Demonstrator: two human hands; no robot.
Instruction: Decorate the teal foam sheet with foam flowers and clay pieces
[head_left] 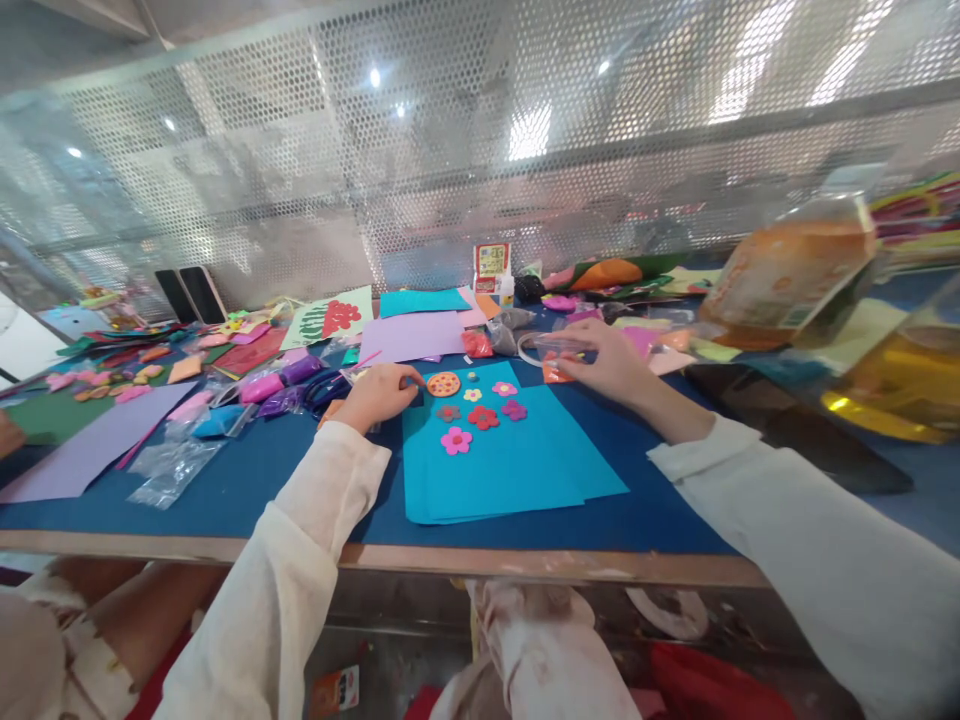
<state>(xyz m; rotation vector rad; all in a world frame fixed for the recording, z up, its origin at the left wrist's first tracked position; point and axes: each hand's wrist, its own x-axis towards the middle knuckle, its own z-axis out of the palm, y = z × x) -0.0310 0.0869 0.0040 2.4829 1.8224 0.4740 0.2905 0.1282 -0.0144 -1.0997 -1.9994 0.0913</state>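
A stack of bright blue paper sheets lies before me. On it are several small flower shapes, among them a pink flower and a red flower, plus an orange disc with coloured dots. My left hand is at the sheets' left edge, its fingers curled together beside the disc; whatever they may hold is hidden. Over the sheets' far right corner, my right hand pinches a piece of clear plastic, seemingly a packet, with something orange at its lower end.
Purple paper and clay packets lie at the back and left. A bottle of orange liquid and a container of yellow liquid stand at right. Another person's hand shows at far left. A perforated metal panel stands behind.
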